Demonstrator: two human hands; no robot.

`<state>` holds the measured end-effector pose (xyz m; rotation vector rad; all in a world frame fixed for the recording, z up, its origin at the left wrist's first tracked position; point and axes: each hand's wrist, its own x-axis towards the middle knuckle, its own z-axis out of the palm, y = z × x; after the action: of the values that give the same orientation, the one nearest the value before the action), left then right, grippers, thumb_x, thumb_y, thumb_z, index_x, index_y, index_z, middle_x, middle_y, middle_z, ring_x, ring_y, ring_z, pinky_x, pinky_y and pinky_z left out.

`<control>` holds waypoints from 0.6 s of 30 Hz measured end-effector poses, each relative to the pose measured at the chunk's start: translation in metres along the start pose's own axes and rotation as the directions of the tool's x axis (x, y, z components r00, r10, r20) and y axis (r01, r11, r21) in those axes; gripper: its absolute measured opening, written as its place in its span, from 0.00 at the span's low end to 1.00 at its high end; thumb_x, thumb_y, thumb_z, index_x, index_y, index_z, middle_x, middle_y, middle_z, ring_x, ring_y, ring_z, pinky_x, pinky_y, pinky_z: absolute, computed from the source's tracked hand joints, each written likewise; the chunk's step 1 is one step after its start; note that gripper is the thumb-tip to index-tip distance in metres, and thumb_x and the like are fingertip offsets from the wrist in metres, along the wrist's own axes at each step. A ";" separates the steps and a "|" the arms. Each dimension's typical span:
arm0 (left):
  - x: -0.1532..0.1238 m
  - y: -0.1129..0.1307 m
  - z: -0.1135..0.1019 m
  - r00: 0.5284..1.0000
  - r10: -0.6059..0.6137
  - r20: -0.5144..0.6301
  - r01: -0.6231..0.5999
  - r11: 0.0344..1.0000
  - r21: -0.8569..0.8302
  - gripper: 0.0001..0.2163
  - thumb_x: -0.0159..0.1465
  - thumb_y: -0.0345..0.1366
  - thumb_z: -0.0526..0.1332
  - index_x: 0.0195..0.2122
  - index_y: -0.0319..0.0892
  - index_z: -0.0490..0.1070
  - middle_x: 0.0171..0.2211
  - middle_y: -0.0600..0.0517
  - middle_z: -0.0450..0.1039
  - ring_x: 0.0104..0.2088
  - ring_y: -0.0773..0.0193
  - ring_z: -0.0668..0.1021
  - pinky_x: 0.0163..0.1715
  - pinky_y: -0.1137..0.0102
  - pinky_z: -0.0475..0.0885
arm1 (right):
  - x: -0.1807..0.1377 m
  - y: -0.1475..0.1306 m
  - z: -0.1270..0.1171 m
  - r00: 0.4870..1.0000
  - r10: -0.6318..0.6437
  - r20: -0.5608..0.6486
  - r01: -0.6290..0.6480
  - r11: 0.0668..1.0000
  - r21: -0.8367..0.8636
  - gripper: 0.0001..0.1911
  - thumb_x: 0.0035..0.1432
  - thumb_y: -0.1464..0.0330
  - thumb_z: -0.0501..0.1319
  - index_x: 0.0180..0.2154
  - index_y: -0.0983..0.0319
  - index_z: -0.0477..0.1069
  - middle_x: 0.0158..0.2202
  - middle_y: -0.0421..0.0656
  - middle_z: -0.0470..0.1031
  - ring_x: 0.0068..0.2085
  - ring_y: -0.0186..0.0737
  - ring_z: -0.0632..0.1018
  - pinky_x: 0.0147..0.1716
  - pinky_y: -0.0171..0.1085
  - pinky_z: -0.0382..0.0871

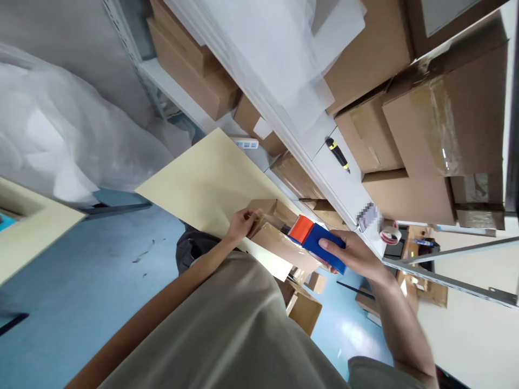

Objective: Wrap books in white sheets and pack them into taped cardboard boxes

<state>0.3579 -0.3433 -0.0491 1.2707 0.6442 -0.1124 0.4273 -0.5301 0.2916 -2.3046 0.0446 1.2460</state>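
Note:
In my right hand (357, 253) is a blue and orange tape dispenser (324, 246), its orange end lying over a small cardboard box (272, 240). My left hand (242, 222) is at the near left end of that box, fingers pinched together at its edge where some clear tape shows. Whether the fingertips hold the tape or the cardboard is too small to tell. The box rests near the right side of a pale yellow tabletop (203, 178). Part of the box is hidden behind the dispenser.
Beyond the table runs a white shelf (320, 162) with a black and yellow cutter (338, 154), a tape roll (390, 233) and stacked cardboard boxes (430, 129). A white power strip (245, 143) lies by the table's edge. A large translucent plastic bag (81, 124) stands at the left.

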 end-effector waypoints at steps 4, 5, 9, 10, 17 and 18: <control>0.000 -0.008 0.008 0.998 0.062 -0.006 -0.062 0.995 0.074 0.23 0.66 0.61 0.65 0.34 0.43 0.81 0.28 0.49 0.78 0.29 0.59 0.77 0.31 0.66 0.70 | 0.004 -0.014 0.000 0.999 0.033 -0.010 -0.034 0.998 -0.056 0.29 0.64 0.38 0.68 0.36 0.58 0.74 0.26 0.41 0.80 0.24 0.42 0.82 0.24 0.36 0.75; 0.000 -0.010 0.008 0.995 0.100 -0.017 -0.098 0.990 0.104 0.21 0.67 0.59 0.65 0.35 0.43 0.81 0.29 0.49 0.78 0.30 0.59 0.77 0.32 0.66 0.71 | 0.004 -0.017 0.000 0.999 0.041 -0.010 -0.042 0.996 -0.074 0.29 0.64 0.38 0.68 0.36 0.58 0.74 0.26 0.41 0.80 0.24 0.42 0.82 0.24 0.36 0.75; 0.000 -0.019 0.001 0.987 0.137 -0.080 -0.121 0.978 0.171 0.23 0.65 0.54 0.70 0.53 0.43 0.78 0.38 0.49 0.77 0.30 0.60 0.76 0.31 0.66 0.72 | 0.002 -0.025 0.001 0.996 0.087 0.003 -0.086 0.990 -0.108 0.28 0.63 0.39 0.70 0.37 0.57 0.74 0.26 0.39 0.79 0.24 0.43 0.82 0.22 0.36 0.74; 0.000 -0.019 -0.002 0.990 0.119 -0.075 -0.105 0.980 0.167 0.26 0.64 0.53 0.71 0.58 0.43 0.76 0.39 0.50 0.77 0.30 0.61 0.76 0.30 0.66 0.71 | 0.001 -0.026 0.002 0.996 0.093 0.008 -0.091 0.989 -0.115 0.28 0.63 0.40 0.70 0.37 0.57 0.73 0.26 0.39 0.79 0.24 0.43 0.82 0.22 0.36 0.74; -0.013 0.034 -0.021 0.802 0.352 0.483 -0.423 0.905 0.043 0.37 0.64 0.51 0.73 0.74 0.52 0.69 0.54 0.45 0.75 0.46 0.56 0.80 0.46 0.62 0.79 | 0.000 -0.031 0.007 0.999 0.042 0.012 -0.038 0.978 -0.204 0.27 0.65 0.41 0.68 0.35 0.58 0.73 0.25 0.39 0.78 0.23 0.39 0.81 0.21 0.35 0.70; -0.014 0.043 -0.020 0.759 0.350 0.549 -0.462 0.883 0.077 0.36 0.63 0.49 0.74 0.73 0.54 0.71 0.54 0.45 0.74 0.47 0.54 0.80 0.47 0.62 0.80 | 0.001 -0.030 0.008 0.999 0.039 0.013 -0.036 0.980 -0.198 0.26 0.65 0.41 0.68 0.35 0.57 0.73 0.25 0.39 0.78 0.23 0.39 0.81 0.21 0.35 0.71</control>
<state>0.3567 -0.3158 -0.0083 1.4781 -0.1337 -0.1572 0.4299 -0.5002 0.3006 -2.4721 -0.0437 1.3424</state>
